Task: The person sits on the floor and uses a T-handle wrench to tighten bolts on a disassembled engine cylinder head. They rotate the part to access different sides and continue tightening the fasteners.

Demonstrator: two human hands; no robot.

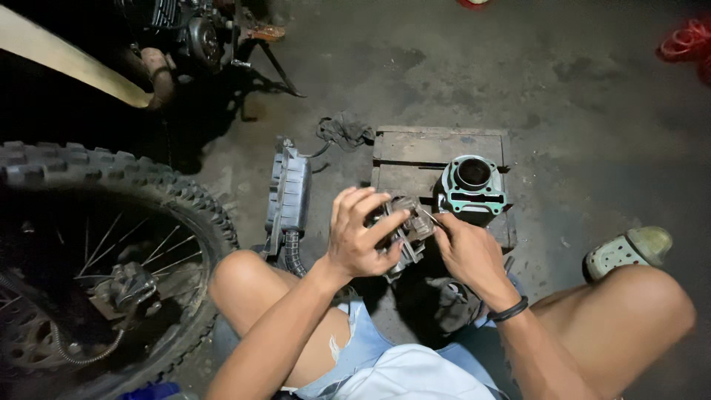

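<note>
My left hand (359, 235) grips a grey metal engine part (406, 226), held up above my lap. My right hand (465, 250) pinches a thin metal tool (431, 217) against the right side of that part. Just beyond my hands an engine cylinder (471, 190) with a greenish gasket on top stands upright on a low wooden board (415, 152). The underside of the held part is hidden by my fingers.
A knobby motorcycle wheel (111, 244) fills the left. A grey plastic housing (287, 194) lies left of the board, a dark rag (344, 132) behind it. Engine and exhaust parts (185, 37) sit at top left. My sandalled foot (629, 252) rests right. The floor is stained concrete.
</note>
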